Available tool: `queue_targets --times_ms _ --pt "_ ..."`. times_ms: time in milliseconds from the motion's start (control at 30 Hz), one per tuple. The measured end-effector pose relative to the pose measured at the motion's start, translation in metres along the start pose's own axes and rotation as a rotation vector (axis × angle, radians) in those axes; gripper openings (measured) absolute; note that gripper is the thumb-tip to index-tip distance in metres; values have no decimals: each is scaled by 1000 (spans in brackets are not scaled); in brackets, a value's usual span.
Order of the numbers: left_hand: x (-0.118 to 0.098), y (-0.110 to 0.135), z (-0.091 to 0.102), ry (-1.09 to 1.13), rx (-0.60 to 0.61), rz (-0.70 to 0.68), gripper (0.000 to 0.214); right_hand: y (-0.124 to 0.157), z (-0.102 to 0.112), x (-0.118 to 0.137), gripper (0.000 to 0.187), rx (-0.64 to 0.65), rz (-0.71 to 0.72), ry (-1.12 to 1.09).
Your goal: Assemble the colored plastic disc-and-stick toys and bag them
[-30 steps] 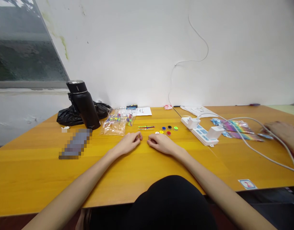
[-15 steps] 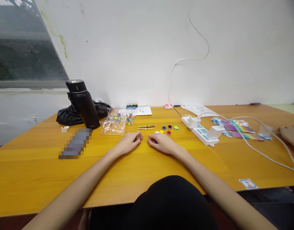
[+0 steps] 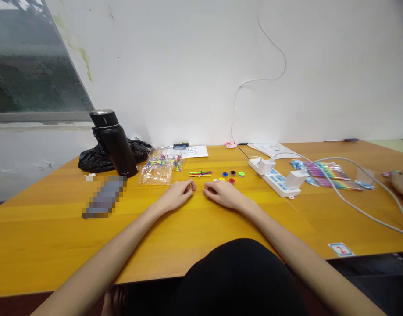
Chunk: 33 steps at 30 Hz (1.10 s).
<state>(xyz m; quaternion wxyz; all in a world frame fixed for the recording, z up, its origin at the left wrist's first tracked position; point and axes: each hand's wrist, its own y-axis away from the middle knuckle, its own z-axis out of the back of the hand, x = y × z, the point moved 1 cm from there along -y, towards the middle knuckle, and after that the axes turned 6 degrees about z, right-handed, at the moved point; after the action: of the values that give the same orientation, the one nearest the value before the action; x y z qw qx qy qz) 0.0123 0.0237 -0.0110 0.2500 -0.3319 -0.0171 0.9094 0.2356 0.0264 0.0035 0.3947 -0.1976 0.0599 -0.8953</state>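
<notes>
My left hand rests on the wooden table with its fingers curled in, and I see nothing in it. Facing it, my right hand lies closed in the same way, a small gap apart. Just beyond the two hands is a little row of thin coloured plastic sticks. Small round discs lie close to my right hand: blue, black, green, red and yellow, plus a white one partly hidden by the hand. A clear plastic bag with coloured pieces is beyond my left hand.
At left stand a black bottle, a black plastic bag and a pixelated flat object. To the right are a white power strip with looping cables and packets of rainbow-coloured sticks. Another person's hand is at the right edge.
My hands stay in place. At the right edge, the other person's hand has shifted, and a small colourful item now shows at its fingers. The view has tilted slightly.
</notes>
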Motion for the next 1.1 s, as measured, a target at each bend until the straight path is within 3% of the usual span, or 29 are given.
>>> queue_targets --times_ms 100,233,367,500,667,933,1000,1100 --pt "0 0 0 -4 -1 4 18 0 3 -4 29 -83 -41 19" --pt "0 1 1 -6 -5 1 17 2 15 -19 23 -346 -182 89" --pt "0 0 1 -14 -4 3 17 10 33 -45 19 -542 -326 324" --pt "0 0 1 -1 0 -2 17 22 40 -72 26 -406 -496 505" --pt "0 0 1 -1 -1 4 17 31 30 -87 23 -289 -591 416" --pt "0 0 -1 57 -28 28 15 22 37 -78 17 -391 -440 260" --pt "-1 -1 -4 168 -67 46 14 13 33 -62 19 -443 -307 141" --pt "-3 -5 -8 441 -72 76 24 1 18 -28 17 -530 -3 -204"
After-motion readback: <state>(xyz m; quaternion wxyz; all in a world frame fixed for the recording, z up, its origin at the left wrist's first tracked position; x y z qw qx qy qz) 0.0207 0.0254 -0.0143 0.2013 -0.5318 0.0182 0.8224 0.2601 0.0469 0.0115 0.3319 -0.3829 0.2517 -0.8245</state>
